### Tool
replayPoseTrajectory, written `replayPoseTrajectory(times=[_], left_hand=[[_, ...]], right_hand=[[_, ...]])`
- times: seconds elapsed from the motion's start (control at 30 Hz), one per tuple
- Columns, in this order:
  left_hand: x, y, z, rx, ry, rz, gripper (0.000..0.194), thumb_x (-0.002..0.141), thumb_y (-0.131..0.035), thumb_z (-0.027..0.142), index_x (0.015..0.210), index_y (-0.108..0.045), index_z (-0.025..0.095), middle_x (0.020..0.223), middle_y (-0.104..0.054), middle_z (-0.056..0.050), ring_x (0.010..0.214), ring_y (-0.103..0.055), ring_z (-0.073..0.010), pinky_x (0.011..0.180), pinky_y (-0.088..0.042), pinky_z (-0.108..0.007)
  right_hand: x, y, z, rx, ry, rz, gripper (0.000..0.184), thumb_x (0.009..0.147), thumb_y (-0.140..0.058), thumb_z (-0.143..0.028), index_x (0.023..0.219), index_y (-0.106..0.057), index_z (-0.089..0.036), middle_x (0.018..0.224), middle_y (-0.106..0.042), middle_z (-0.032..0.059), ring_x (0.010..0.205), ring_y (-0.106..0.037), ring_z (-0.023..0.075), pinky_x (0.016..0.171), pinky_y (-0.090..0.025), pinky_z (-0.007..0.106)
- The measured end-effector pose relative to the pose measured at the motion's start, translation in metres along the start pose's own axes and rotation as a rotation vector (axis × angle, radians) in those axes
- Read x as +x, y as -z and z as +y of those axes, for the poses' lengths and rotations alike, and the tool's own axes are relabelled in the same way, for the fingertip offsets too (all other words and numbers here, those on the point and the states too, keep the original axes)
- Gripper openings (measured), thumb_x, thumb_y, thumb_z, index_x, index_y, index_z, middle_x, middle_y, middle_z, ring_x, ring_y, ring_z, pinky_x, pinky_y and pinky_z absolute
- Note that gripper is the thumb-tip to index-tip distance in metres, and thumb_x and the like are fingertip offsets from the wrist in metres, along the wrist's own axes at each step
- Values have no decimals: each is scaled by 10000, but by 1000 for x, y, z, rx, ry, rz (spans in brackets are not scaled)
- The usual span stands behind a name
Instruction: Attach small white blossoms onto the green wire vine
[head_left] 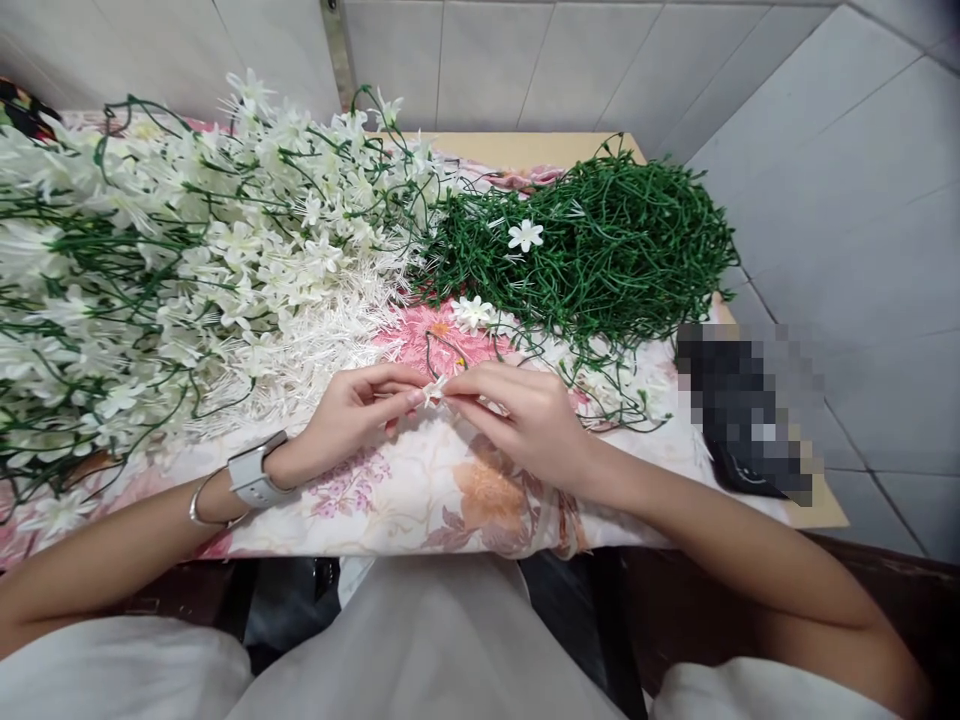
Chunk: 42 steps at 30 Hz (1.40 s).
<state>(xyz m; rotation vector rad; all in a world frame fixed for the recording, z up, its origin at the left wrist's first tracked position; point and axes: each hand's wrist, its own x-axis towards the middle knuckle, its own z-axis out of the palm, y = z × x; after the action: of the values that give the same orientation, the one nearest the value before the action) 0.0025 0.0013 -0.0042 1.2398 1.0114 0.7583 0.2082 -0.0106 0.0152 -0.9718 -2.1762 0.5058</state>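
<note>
A person seated at a table [525, 148] pinches a small white flower [434, 390] between the fingertips of both hands, just above the near edge of a floral cloth [420, 500] that covers most of the tabletop. The left hand [352, 412], with a white watch [255, 472] and a thin bangle [201, 500] on its wrist, has its thumb and forefinger closed on one side of the blossom, the other fingers curled loosely beneath. The right hand [525, 415] meets it from the opposite side, its forefinger and thumb drawn together on the same flower, the remaining fingers half folded; whether a stem is attached cannot be made out. To the left, a large heap of white flowers on green stems [172, 250] sprawls across the cloth, reaching nearly to the left wrist. To the right, farther back, lies a dense pile of bare green stems [600, 250], with one loose blossom [525, 235] resting on top and another [472, 312] at its near edge. A dark object [742, 410], blurred beyond recognition, sits at the table's right edge, well apart from the hands. Pale tiled walls [825, 150] enclose the table at the back and right.
</note>
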Motion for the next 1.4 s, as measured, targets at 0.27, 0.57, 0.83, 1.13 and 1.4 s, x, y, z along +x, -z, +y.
replayPoseTrajectory(times=[0.27,0.57,0.83,1.13,1.4], left_hand=[[-1,-1,4,-52,7,-52,177,795,-659,242,941,-682,145,719,-684,-22,485,-544,-53,460,-476,-139],[-1,-2,1,59,-87,63,182,740,-716,275,868,-691,149,779,-689,-31,613,-603,-94,484,-491,-147],[-4,2,-6,317,-354,107,105,765,-699,228,850,-728,173,825,-713,-38,693,-635,-116,592,-494,-185],[-5,4,-1,395,-497,71,98,782,-679,179,865,-729,197,871,-717,-47,788,-651,-141,691,-522,-225],[-3,3,-4,325,-414,53,141,790,-673,245,914,-716,192,912,-696,-69,824,-641,-158,685,-526,-235]], right_hand=[[2,-8,3,36,3,79,114,858,-541,-118,841,-653,-120,775,-675,53,711,-610,129,658,-471,253],[2,-18,1,521,-373,83,58,774,-642,-140,807,-685,-158,761,-697,16,676,-622,112,622,-485,234],[4,-22,1,1081,-773,38,71,677,-749,-208,715,-702,-169,650,-648,-27,553,-537,50,520,-419,162],[1,-26,-2,1320,-843,-31,171,670,-767,-223,746,-628,-160,595,-620,-37,526,-547,59,521,-413,173],[2,-25,0,968,-586,50,114,733,-707,-223,821,-653,-175,738,-665,-6,685,-621,97,654,-491,218]])
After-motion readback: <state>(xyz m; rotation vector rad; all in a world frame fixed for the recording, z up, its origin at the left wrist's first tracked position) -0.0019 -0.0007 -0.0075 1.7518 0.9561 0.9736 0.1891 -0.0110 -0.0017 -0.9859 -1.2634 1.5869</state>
